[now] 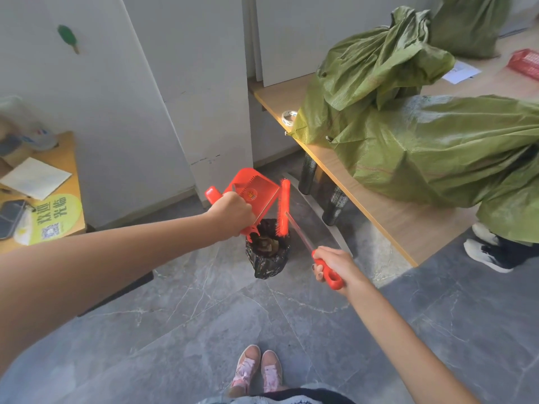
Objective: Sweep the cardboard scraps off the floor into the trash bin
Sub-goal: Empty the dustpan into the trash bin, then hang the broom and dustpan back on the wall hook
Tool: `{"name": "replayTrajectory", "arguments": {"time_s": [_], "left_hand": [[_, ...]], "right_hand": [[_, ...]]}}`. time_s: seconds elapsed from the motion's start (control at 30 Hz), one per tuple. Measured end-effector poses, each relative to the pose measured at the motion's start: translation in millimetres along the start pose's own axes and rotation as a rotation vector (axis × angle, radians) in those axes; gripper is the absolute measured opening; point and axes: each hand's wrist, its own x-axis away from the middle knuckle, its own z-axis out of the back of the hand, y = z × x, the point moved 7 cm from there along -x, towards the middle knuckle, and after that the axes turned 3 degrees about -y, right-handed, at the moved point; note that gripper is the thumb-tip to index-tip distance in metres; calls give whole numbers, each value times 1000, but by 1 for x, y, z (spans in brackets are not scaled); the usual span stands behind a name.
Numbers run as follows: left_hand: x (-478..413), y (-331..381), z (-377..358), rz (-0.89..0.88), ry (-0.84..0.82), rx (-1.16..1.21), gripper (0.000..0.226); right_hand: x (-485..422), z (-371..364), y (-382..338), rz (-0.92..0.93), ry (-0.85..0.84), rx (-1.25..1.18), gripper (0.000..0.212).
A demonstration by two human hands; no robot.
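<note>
The left hand (233, 214) grasps the red dustpan (250, 188) where the handle meets the pan, fingers curled round it. The pan is tilted, with its lower edge directly above the trash bin (268, 258). The bin is small, lined with a black bag, and stands on the grey floor (204, 316) just left of the wooden bench (393, 223). The right hand (332, 263) is clenched round the red grip of the brush (283, 208). The brush head stands just right of the pan's edge, with its lower end over the bin mouth. Brown cardboard scraps (267, 243) lie inside the bin. Whether any remain in the pan cannot be told. This appears to be the emptying step, late in the task. Hazards:

- The bin mouth appears narrow against the pan's edge, so scraps sliding off a corner may miss the rim and land on the floor.
- A brisk brush stroke may flick light pieces over the far rim.
- Downward pressure from the pan or brush on so light a bin may tip it.
- The loose bag edge may fold inward and deflect falling scraps.
</note>
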Motion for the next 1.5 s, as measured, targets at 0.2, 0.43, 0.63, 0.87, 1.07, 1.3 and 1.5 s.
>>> {"name": "replayTrajectory", "arguments": {"time_s": [0.2,0.43,0.63,0.87,1.07,1.3,1.5], "left_hand": [[8,-33,-9,126,10,99,17],[39,-87,-62,300,39,289,24],[56,-134,-132,421,-5,353,26],[64,-205,-228,575,-27,561,38],[52,-228,-301,556,-50,654,39],[26,-239,-373,594,-137,835,35],[-28,-242,-418,554,-211,913,30]], "right_hand": [[-9,-28,-28,32,-48,46,22],[-25,-84,-50,20,-129,109,16],[-61,-155,-56,-60,-200,118,20],[-103,-244,-58,-173,-247,139,16],[-135,-306,-56,-228,-244,161,19],[-188,-342,-50,-271,-142,327,22],[-245,-363,-46,-334,-92,450,28]]}}
